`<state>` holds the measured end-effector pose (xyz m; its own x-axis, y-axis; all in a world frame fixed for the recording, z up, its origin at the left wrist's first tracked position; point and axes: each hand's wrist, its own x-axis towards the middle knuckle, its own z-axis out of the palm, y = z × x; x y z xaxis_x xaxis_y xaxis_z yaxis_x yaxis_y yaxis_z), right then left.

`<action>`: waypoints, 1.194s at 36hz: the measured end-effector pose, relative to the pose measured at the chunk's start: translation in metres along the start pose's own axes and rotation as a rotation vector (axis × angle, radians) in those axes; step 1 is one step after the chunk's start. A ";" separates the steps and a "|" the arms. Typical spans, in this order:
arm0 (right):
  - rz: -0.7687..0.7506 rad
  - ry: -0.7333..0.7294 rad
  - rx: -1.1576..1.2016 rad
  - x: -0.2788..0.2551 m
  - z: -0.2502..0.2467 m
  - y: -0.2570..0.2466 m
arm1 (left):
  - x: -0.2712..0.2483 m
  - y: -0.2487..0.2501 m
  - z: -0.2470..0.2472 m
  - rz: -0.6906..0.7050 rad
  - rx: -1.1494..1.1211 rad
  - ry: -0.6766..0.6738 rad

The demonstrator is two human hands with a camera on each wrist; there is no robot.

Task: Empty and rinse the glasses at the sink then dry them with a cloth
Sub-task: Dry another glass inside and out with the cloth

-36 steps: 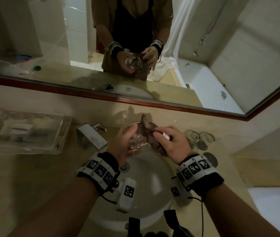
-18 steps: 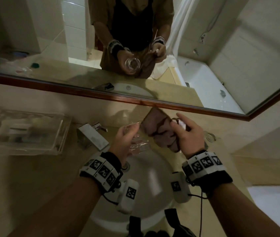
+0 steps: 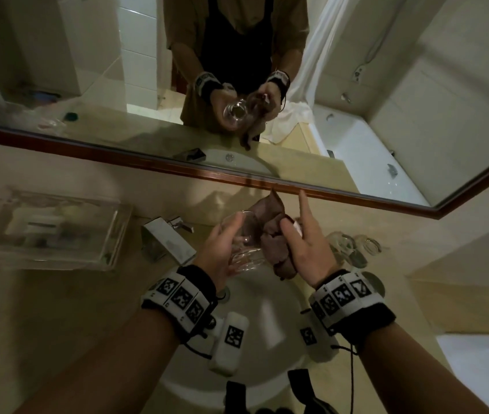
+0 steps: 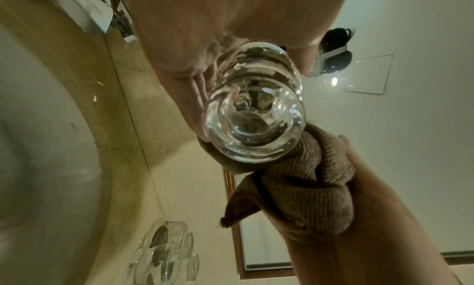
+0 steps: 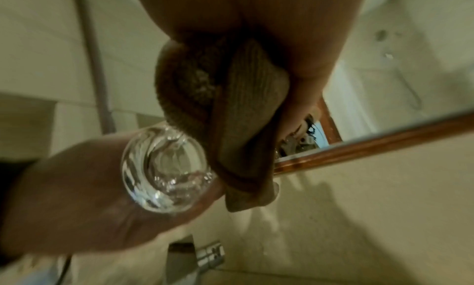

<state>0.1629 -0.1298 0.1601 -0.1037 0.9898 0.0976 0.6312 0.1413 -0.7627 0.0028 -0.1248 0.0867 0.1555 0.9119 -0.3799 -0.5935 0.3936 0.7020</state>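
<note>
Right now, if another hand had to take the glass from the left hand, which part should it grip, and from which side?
Probably the thick round base of the glass, coming from below, on the person's side. The left hand already wraps the wall, and the cloth in the right hand covers the side near the open mouth, which points away toward the mirror. The base sticks out bare.

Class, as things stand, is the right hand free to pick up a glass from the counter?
Probably not yet: the right hand grips the cloth, though the counter glasses sit unobstructed beside it.
</note>
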 end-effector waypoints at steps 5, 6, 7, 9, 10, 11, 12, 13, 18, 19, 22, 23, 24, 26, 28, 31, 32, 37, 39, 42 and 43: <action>-0.138 -0.254 -0.196 -0.006 -0.002 -0.002 | 0.000 0.003 -0.004 -0.006 0.052 -0.026; -0.126 -0.297 -0.222 -0.006 -0.003 -0.003 | -0.002 0.002 -0.004 0.005 0.074 -0.019; -0.111 -0.334 -0.231 -0.007 -0.003 -0.003 | -0.002 0.001 -0.003 0.009 0.087 -0.010; -0.077 -0.380 -0.224 -0.006 -0.001 -0.006 | -0.002 0.000 -0.003 -0.004 0.099 0.015; -0.060 -0.394 -0.223 -0.006 0.000 -0.007 | -0.002 0.000 -0.003 -0.012 0.096 0.021; -0.045 -0.405 -0.232 -0.006 0.002 -0.009 | -0.001 0.000 -0.003 -0.025 0.093 0.021; -0.037 -0.411 -0.252 -0.006 0.003 -0.010 | -0.001 -0.001 -0.003 -0.046 0.089 0.005; -0.032 -0.411 -0.278 -0.006 0.005 -0.011 | -0.001 -0.002 -0.003 -0.067 0.080 -0.003; -0.040 -0.311 -0.255 -0.007 0.010 -0.008 | 0.003 -0.009 -0.003 -0.065 0.058 0.011; -0.044 -0.275 -0.208 -0.007 0.010 -0.007 | 0.005 -0.009 -0.004 -0.062 0.052 0.008; -0.084 -0.134 -0.098 -0.006 0.006 -0.005 | 0.009 -0.006 -0.007 -0.074 0.024 -0.032; -0.098 -0.079 -0.058 -0.006 0.005 -0.004 | 0.011 -0.004 -0.007 -0.089 0.019 -0.007; -0.114 -0.024 -0.014 -0.006 0.004 -0.005 | 0.012 -0.002 -0.007 -0.104 0.012 0.027; -0.149 0.061 0.066 -0.006 0.004 -0.005 | 0.022 -0.003 -0.009 -0.111 0.000 0.082; -0.172 0.084 0.110 -0.008 0.006 -0.007 | 0.030 -0.003 -0.010 -0.103 0.035 0.101; -0.202 0.115 0.142 -0.012 0.008 -0.011 | 0.039 -0.005 -0.011 -0.110 0.080 0.093; -0.220 0.132 0.156 -0.013 0.008 -0.012 | 0.039 -0.004 -0.010 -0.109 0.086 0.105; -0.281 0.124 0.173 -0.013 0.009 -0.019 | 0.017 0.014 0.011 -0.051 0.110 0.133; -0.259 0.036 0.150 -0.011 0.013 -0.019 | 0.009 0.016 0.019 0.022 0.112 0.123; -0.186 -0.032 0.128 -0.009 0.017 -0.017 | 0.005 0.015 0.025 0.070 0.097 0.111; -0.173 -0.036 0.126 -0.008 0.018 -0.018 | 0.005 0.016 0.024 0.068 0.082 0.107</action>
<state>0.1387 -0.1405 0.1613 -0.2308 0.9495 0.2127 0.5005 0.3033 -0.8109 0.0131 -0.1110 0.1101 0.0292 0.9209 -0.3887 -0.5323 0.3435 0.7738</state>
